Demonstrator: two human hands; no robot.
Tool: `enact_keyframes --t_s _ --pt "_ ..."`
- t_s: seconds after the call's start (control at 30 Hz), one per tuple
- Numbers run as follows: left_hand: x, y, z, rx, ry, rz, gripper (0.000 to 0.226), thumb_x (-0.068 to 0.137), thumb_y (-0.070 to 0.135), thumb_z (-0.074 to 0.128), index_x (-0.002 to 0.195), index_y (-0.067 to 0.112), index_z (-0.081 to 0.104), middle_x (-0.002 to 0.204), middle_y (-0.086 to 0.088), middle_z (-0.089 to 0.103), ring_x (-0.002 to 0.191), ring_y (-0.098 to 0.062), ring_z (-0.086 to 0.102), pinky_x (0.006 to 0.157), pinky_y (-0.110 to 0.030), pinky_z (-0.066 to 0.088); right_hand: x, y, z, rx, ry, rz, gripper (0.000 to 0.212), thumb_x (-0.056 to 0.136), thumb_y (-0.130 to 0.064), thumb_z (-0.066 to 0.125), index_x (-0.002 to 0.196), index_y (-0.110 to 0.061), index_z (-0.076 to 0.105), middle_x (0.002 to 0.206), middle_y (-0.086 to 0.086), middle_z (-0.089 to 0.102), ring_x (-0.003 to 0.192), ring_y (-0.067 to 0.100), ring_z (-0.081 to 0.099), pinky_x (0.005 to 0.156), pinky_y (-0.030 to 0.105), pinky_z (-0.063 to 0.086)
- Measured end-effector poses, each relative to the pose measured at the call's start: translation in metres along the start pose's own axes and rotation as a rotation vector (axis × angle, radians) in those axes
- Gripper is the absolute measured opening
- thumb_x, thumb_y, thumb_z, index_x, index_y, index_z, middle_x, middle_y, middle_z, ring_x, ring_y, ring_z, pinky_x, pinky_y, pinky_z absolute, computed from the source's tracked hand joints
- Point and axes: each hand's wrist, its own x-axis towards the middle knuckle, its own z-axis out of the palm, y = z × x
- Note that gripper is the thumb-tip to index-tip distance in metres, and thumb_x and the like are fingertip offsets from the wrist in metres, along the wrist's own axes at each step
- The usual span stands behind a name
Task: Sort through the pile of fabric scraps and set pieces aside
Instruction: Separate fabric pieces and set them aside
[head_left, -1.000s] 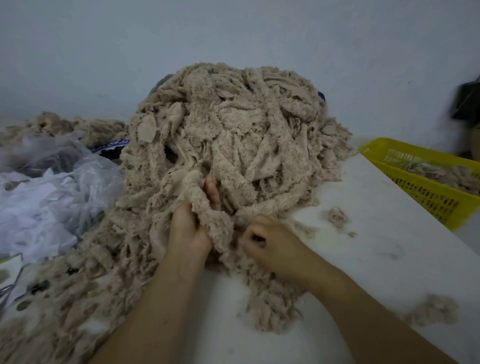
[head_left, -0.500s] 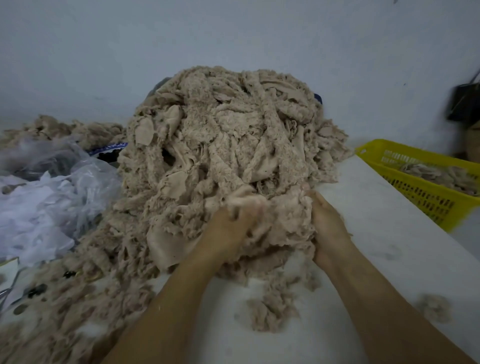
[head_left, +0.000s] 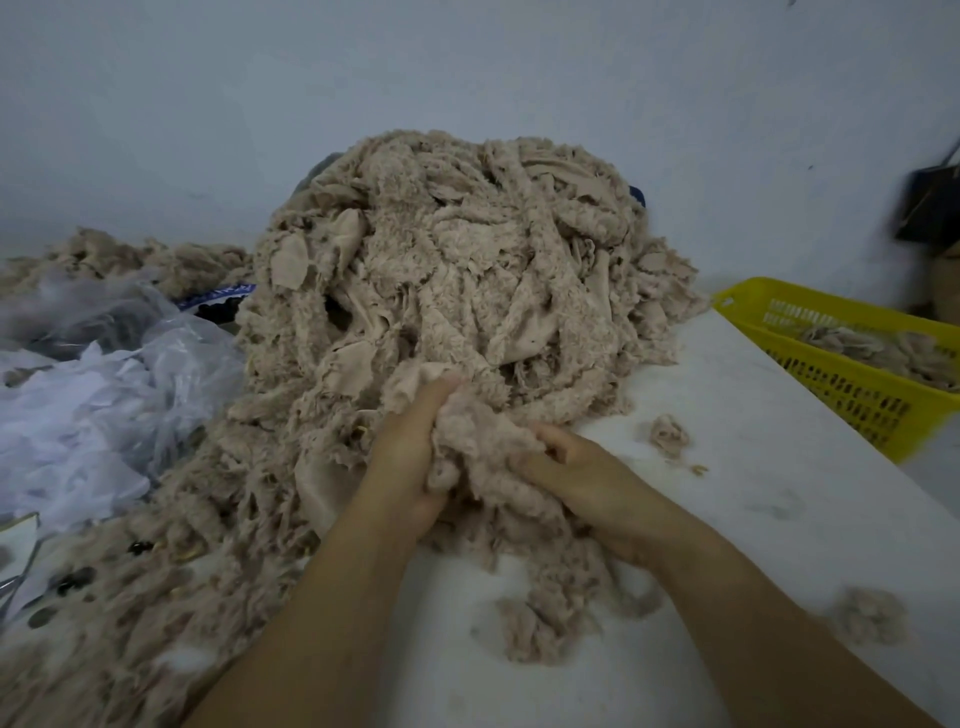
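Note:
A tall pile of beige fuzzy fabric scraps (head_left: 457, 260) rises against the wall at the middle of the white table (head_left: 753, 467). At the pile's near foot, my left hand (head_left: 405, 462) and my right hand (head_left: 587, 483) both grip one clump of beige scraps (head_left: 478, 447) between them. The fingers of both hands are partly buried in the fabric. More scraps trail from the clump toward me and spread across the table to the left.
A yellow plastic basket (head_left: 841, 379) holding some beige scraps stands at the right. Clear plastic bags with white pieces (head_left: 93, 415) lie at the left. Small loose tufts (head_left: 670, 434) sit on the table to the right. Dark small items lie at the near left.
My hands had spread apart around a wider bunch half a second ago; they have since drawn closer together and nearer to me, holding a smaller clump.

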Motion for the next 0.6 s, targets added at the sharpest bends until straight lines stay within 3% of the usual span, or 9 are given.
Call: enact_keyframes --t_s 0.03,0.07,0.13,0.23,0.3,0.33,0.43,0.5,0.6 --pt "0.004 0.003 -0.004 -0.071 -0.006 -0.015 0.022 0.082 0.029 0.071 0.087 0.007 0.072 0.084 -0.01 0.075 0.071 -0.021 0.074 0.056 -0.031 0.059 -0.001 -0.001 -0.001 -0.023 0.006 0.0 0.005 0.098 -0.024 0.059 0.095 -0.02 0.061 0.061 -0.013 0.063 0.049 0.005 0.058 0.047 0.017 0.045" --pt "0.006 0.006 -0.007 -0.139 -0.019 -0.021 0.023 0.088 0.03 0.066 0.088 0.009 0.075 0.09 -0.009 0.075 0.079 -0.021 0.074 0.063 -0.034 0.061 0.0 0.0 -0.004 -0.009 0.029 -0.012 0.012 0.1 -0.018 0.054 0.089 -0.017 0.057 0.052 -0.012 0.05 0.04 0.004 0.043 0.039 0.016 0.035" --pt "0.01 0.009 -0.011 -0.215 -0.031 -0.012 0.031 0.097 0.031 0.057 0.092 0.011 0.079 0.101 -0.011 0.075 0.09 -0.024 0.074 0.075 -0.039 0.062 0.003 -0.001 -0.01 0.122 0.106 -0.051 0.013 0.101 -0.013 0.05 0.089 -0.014 0.056 0.055 -0.007 0.04 0.04 0.005 0.03 0.037 0.018 0.024" --pt "0.009 0.006 -0.01 -0.088 0.006 -0.009 0.036 0.093 0.031 0.063 0.116 0.004 0.07 0.114 -0.018 0.072 0.103 -0.032 0.071 0.085 -0.046 0.059 0.006 -0.003 -0.015 0.33 0.174 -0.102 0.012 0.102 -0.012 0.047 0.095 -0.015 0.056 0.06 -0.004 0.044 0.046 0.006 0.033 0.039 0.019 0.028" --pt "0.004 0.002 -0.006 0.124 0.002 0.014 0.042 0.079 0.043 0.074 0.104 0.008 0.074 0.097 -0.015 0.076 0.083 -0.027 0.075 0.069 -0.039 0.062 0.007 -0.003 -0.016 0.391 0.192 -0.109 0.015 0.103 -0.012 0.045 0.091 -0.016 0.054 0.062 -0.005 0.045 0.048 0.006 0.037 0.04 0.018 0.03" --pt "0.001 -0.001 -0.005 0.265 -0.021 0.061 0.044 0.072 0.051 0.076 0.095 0.014 0.076 0.092 -0.011 0.077 0.079 -0.022 0.075 0.068 -0.035 0.061 0.008 -0.002 -0.015 0.393 0.204 -0.113 0.018 0.103 -0.013 0.046 0.089 -0.017 0.056 0.063 -0.005 0.045 0.048 0.005 0.039 0.04 0.018 0.032" --pt "-0.006 -0.01 0.001 0.574 -0.242 0.165 0.03 0.078 0.053 0.073 0.091 0.026 0.077 0.104 0.0 0.076 0.098 -0.015 0.072 0.084 -0.029 0.057 0.008 -0.003 -0.011 0.367 0.241 -0.125 0.034 0.103 -0.019 0.047 0.081 -0.028 0.071 0.066 -0.002 0.059 0.055 0.007 0.056 0.048 0.02 0.046" --pt "-0.009 -0.014 0.004 0.606 -0.326 0.12 0.013 0.089 0.039 0.071 0.095 0.029 0.078 0.1 0.003 0.077 0.095 -0.014 0.073 0.077 -0.023 0.058 0.008 -0.002 -0.01 0.321 0.246 -0.126 0.044 0.104 -0.021 0.044 0.076 -0.037 0.074 0.08 -0.002 0.072 0.073 0.01 0.066 0.063 0.024 0.056" --pt "-0.005 -0.012 0.002 0.528 -0.201 0.078 0.017 0.093 0.031 0.067 0.086 0.041 0.079 0.094 0.003 0.078 0.092 -0.016 0.074 0.076 -0.029 0.059 0.008 -0.002 -0.007 0.172 0.254 -0.1 0.038 0.104 -0.035 0.046 0.078 -0.045 0.071 0.087 -0.01 0.072 0.078 0.007 0.065 0.068 0.023 0.052"
